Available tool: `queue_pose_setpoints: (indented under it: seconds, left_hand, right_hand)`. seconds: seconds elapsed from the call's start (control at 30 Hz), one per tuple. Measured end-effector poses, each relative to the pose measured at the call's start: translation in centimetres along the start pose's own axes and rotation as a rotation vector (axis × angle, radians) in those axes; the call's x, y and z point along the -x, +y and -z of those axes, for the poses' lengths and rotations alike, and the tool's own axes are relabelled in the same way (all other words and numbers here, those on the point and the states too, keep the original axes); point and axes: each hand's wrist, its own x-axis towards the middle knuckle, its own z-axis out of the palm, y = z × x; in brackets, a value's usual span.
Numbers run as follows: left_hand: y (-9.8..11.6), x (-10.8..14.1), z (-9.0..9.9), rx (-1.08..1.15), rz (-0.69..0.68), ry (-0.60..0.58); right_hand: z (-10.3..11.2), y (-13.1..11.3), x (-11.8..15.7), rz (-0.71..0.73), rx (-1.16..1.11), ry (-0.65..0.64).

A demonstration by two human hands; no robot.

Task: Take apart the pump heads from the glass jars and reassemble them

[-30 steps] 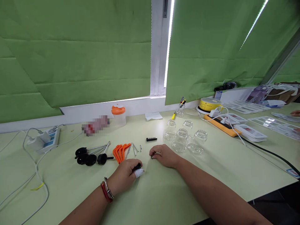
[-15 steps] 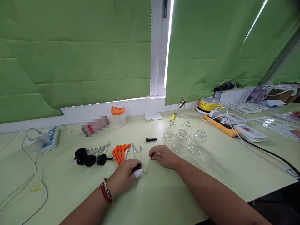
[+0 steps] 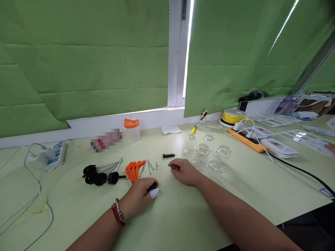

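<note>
Your right hand (image 3: 184, 170) has shifted slightly forward, baring a tiny bit (image 3: 169, 177) on the table (image 3: 170, 218), just your side of those curled fingertips; can't tell their grasp. Left hand (image 3: 140, 191) clutches a black part (image 3: 152, 187), left of the bit, long axis mostly covered.

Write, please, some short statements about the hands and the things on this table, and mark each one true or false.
1. The left hand holds a black object. True.
2. The orange pieces lie to the right of the clear jars. False: they lie to the left.
3. Bracelets are on the left wrist. True.
4. The right hand holds a jar. False: it seems to hold something too small to identify.
5. The cup has a green lid. False: its lid is orange.
</note>
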Motion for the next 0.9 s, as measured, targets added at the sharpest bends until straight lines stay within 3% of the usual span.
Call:
queue_pose_setpoints:
  seconds: [0.23, 0.53, 0.9]
  left_hand:
    - [-0.1, -0.1, -0.1, -0.007, 0.000, 0.003]
    - [0.0, 0.0, -0.1, -0.016, 0.006, -0.007]
    - [0.0, 0.1, -0.1, -0.017, -0.004, -0.009]
  right_hand:
    - [0.1, 0.5, -0.2, -0.038, 0.231, -0.053]
    - [-0.4, -0.4, 0.2, 0.236, 0.221, -0.091]
    - [-0.9, -0.3, -0.1, 0.234, 0.244, -0.131]
